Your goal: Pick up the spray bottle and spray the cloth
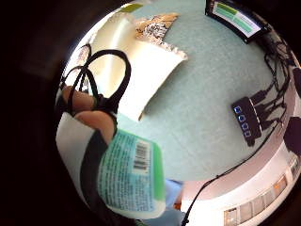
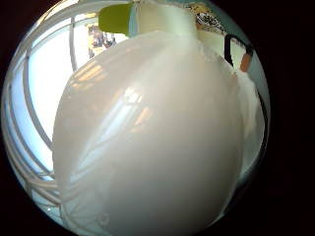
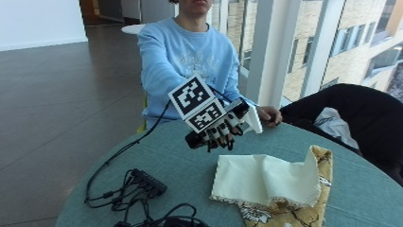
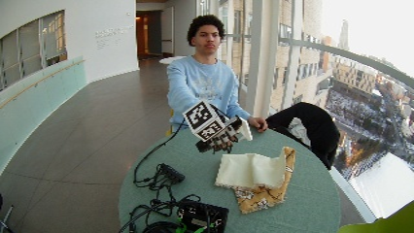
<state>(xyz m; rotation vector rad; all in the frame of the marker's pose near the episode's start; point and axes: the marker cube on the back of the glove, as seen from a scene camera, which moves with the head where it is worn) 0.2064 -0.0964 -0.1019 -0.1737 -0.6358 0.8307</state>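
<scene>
The gloved right hand is raised above the bench, near the edge by the person, arm stretched forward from the shoulder. Its fingers curl downward in a closed grip around the spray bottle. The bare left hand rests at the bench edge.
</scene>
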